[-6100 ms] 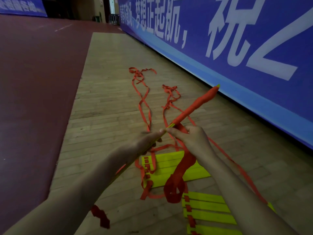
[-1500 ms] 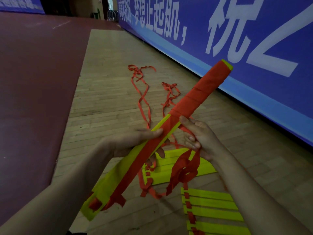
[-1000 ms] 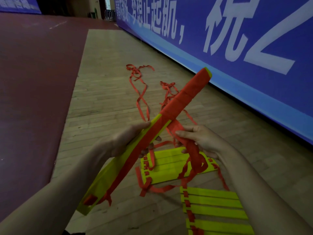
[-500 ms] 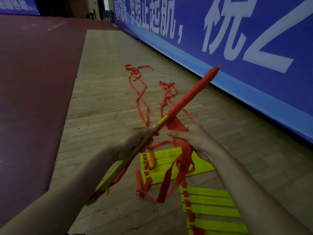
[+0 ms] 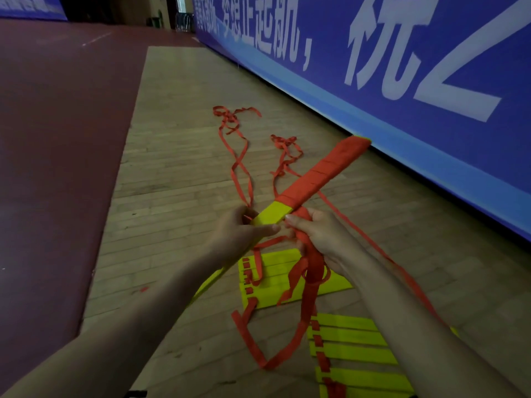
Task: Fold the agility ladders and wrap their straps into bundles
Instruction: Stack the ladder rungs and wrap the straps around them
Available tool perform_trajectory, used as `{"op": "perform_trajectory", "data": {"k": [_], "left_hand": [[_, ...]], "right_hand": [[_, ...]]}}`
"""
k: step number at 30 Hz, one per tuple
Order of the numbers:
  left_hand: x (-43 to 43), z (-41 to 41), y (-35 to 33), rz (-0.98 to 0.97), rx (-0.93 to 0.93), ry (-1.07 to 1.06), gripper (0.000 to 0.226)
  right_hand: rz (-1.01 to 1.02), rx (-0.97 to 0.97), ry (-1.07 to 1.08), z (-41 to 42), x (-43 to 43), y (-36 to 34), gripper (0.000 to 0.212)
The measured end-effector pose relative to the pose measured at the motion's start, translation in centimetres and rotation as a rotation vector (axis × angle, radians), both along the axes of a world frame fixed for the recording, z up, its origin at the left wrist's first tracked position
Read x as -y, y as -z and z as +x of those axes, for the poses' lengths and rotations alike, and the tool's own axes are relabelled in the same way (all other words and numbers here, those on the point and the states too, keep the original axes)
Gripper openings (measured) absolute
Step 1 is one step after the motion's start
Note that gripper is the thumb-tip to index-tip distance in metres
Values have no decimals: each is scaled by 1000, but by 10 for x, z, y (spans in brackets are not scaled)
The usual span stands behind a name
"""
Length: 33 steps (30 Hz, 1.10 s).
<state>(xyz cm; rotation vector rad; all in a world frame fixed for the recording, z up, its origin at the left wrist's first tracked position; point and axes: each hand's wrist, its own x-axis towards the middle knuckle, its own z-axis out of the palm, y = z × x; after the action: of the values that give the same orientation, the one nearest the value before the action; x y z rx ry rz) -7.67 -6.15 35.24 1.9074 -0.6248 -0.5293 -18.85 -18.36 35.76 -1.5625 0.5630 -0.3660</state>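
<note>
While the left hand grips the folded ladder, the right hand curls its fingers round the red strap.

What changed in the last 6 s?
The bundle rolled about its long axis: edge-on half a second ago, flat face up now, as the right hand drew the strap round it. Nothing taken or let go. Unchanged: the left hand grips the bundle's bare yellow part, and the ladders lie on the floor.

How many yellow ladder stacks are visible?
3: held stack between left hand and right hand; a floor stack beneath them; third stack bottom right. Arms may hide more.
</note>
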Motion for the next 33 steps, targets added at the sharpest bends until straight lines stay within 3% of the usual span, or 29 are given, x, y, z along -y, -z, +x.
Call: {"op": "perform_trajectory", "data": {"k": [4, 10, 16, 18, 23, 28, 33], "left_hand": [[-2, 2, -2, 57, 194, -2, 48], [-10, -11, 3, 123, 1007, 1, 46], [-15, -21, 0, 108, 1223, 72, 45], [-15, -20, -3, 112, 1178, 103, 38], [-13, -18, -8, 26, 808, 230, 28], [-13, -12, -24, -173, 85, 337, 16], [-28, 7, -30, -56, -354, 397, 40]], "right_hand": [[-5, -33, 49, 6, -3, 4, 28], [-15, -68, 218, 11, -13, 0, 54], [76, -33, 242, 8, -16, -1, 43], [106, -13, 228, 7, -13, -2, 40], [149, 50, 206, 5, -2, -3, 36], [129, 130, 48, 2, 5, -7, 37], [157, 277, -82, -4, 10, -15, 27]]}}
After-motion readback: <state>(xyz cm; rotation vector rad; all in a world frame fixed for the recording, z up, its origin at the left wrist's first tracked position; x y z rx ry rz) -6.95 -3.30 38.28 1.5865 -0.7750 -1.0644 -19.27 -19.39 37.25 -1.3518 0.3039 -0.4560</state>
